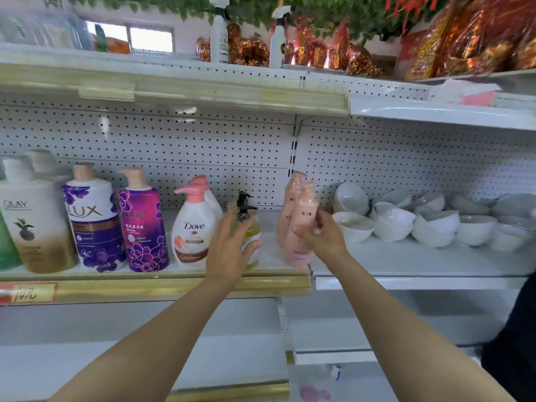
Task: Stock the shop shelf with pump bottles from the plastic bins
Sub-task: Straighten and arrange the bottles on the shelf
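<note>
Middle shelf (130, 285) has a gold front strip and a white pegboard back. Left hand (232, 250) is wide open, fingers spread and mostly straight, laid against the left-front side of a yellow-green clear plastic pump bottle with black pump head (251, 227). That bottle stands upright near the shelf's front edge, right of the middle of the gold-strip section; motion blur, can't tell if the thumb presses it. Right hand (322, 236) has its fingers curled round the middle of a pale pink plastic pump bottle (303, 219), gripping from the right, with the bottle's base at the front edge by the right end of the gold strip. A second pale pink bottle (291, 198) stands just behind it to the left; contact unclear. Running left along the shelf: white Dove bottle with pink pump (193, 233), magenta-purple Lux bottle (145, 227), white-and-purple Lux bottle (92, 221), white-and-gold Olay bottle (32, 221) by the left edge. The adjoining white section on the right holds stacked white ceramic bowls (391, 219).
</note>
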`<state>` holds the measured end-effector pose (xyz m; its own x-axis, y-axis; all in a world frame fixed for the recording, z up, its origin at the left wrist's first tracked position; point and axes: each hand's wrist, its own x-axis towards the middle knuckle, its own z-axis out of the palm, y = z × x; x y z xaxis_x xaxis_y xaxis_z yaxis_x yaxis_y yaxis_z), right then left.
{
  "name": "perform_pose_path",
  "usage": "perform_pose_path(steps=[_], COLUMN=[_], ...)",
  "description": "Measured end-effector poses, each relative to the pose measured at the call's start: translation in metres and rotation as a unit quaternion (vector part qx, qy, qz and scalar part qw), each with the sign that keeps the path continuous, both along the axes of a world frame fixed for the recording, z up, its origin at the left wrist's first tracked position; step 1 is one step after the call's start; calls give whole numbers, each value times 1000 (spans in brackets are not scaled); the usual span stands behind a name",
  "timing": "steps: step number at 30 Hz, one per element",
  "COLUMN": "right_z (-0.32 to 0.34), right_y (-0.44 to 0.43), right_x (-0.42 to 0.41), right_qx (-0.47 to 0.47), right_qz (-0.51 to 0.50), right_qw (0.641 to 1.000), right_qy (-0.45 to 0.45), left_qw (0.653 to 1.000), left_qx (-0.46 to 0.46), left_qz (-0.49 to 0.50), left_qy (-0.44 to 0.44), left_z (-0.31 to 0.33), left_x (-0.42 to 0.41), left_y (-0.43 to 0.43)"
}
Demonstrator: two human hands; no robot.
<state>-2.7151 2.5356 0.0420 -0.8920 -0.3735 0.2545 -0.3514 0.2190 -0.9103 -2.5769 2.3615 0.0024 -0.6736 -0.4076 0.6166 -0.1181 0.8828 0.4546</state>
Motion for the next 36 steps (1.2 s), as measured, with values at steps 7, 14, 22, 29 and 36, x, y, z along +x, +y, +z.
perform_pose_path(steps=[7, 14, 22, 29, 36], right_z=[-9, -10, -22, -25, -26], right_y=[2, 3, 5, 7, 13], right_x=[-15, -22, -28, -27, -30], right_qx=[38, 38, 23, -16, -20], right_qz=[42, 69, 81, 106, 146], right_qw=[998, 997, 996, 993, 987], right_qy=[-21, -6, -37, -48, -65], left_qw=[999, 999, 987, 926, 936], left_qx=[20, 32, 81, 334, 322], left_qz=[22, 20, -117, -175, -140], left_qy=[-18, 12, 74, 27, 10], left_z=[-12, -13, 29, 54, 55], left_x=[-4, -8, -35, -65, -70], left_y=[5, 9, 48, 51, 48])
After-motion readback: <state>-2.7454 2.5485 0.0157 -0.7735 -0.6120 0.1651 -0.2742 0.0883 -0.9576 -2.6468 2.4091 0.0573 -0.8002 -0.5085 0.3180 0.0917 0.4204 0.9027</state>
